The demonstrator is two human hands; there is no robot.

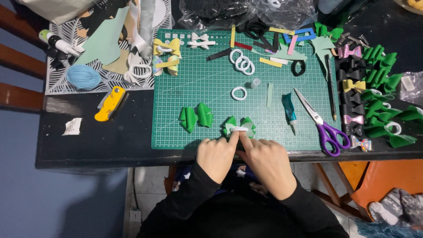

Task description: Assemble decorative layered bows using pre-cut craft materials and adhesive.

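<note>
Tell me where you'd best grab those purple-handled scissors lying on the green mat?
Take the scissors by the purple handle loops, coming from the near table edge. They lie flat with the closed blades pointing up and left toward the mat's middle, while the loops sit at the mat's lower right corner, clear of the glue tube and pencil.

Green bow [238, 126], white centre band, flat on mat's near edge.

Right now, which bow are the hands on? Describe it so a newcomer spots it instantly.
Start at the green cutting mat in the middle of the black table. Along its near edge, the left hand and right hand press index fingertips onto a green bow. Unlike the plain green bow lying untouched to its left, it has a white band across its centre.
</note>
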